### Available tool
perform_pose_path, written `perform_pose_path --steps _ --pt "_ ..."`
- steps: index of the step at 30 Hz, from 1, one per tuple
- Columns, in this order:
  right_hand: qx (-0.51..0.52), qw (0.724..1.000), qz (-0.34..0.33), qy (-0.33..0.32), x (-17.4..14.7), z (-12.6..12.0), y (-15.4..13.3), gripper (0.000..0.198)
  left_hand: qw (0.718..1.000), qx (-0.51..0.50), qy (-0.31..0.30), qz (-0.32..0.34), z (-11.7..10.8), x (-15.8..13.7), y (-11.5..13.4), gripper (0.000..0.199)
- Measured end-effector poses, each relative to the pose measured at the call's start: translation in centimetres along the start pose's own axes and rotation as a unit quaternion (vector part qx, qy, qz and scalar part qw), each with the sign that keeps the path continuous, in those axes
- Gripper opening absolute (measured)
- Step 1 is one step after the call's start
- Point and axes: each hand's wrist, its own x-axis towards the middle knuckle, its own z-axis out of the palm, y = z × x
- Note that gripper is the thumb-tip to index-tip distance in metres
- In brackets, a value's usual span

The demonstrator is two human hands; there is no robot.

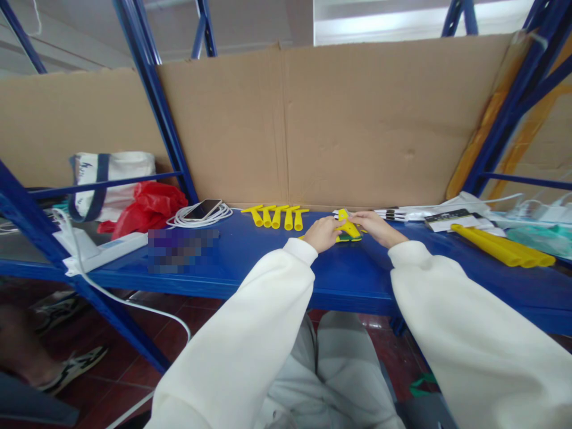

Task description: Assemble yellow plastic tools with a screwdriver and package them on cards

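Observation:
Both hands meet over the blue shelf at a yellow plastic piece [350, 227], which looks like the T-shaped heads nearby. My left hand [320, 234] is closed on its left side. From the right, my right hand [376, 227] pinches the same piece with thumb and fingers. Just beneath it lies a green and yellow part [351, 238], partly hidden by the hands. To the left of my left hand stand several yellow T-shaped pieces [276, 217] in a row, each with a hollow round stem facing me.
Yellow tubes [504, 245] lie on the right, beside a black and white card [451, 219] and a green plastic bag [543, 239]. Leftward are a phone [204, 208] on a coiled white cable, a red bag [149, 205] and a white power strip [107, 251]. Cardboard [357, 125] walls the back.

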Motion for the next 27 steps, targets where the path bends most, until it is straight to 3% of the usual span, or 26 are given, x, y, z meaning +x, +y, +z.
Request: perform_pose_path --steps 8,15,20,22,24,27 --pt "0.012 1.000 -0.008 -0.008 -0.3 0.1 0.0 0.024 0.999 -0.023 -0.003 -0.040 -0.1 -0.4 0.4 0.053" --pt "-0.008 0.999 -0.030 -0.031 -0.3 0.4 0.1 0.031 0.998 -0.003 -0.033 -0.053 -0.1 -0.6 0.3 0.050" --pt "-0.062 0.995 -0.042 0.071 1.2 -1.5 1.0 0.030 0.997 -0.030 0.002 -0.073 -0.3 -0.4 -0.1 0.048" --pt "-0.182 0.973 -0.050 0.131 1.7 -3.1 1.8 0.025 0.994 -0.049 0.029 -0.090 -0.5 -0.4 -0.3 0.049" --pt "-0.320 0.934 -0.031 0.153 2.1 -4.7 2.6 0.021 0.990 -0.077 0.064 -0.099 -0.7 -0.3 -0.5 0.049" --pt "-0.431 0.887 0.038 0.163 2.0 -6.2 3.5 0.023 0.977 -0.137 0.124 -0.109 -1.1 -0.1 -0.9 0.045"
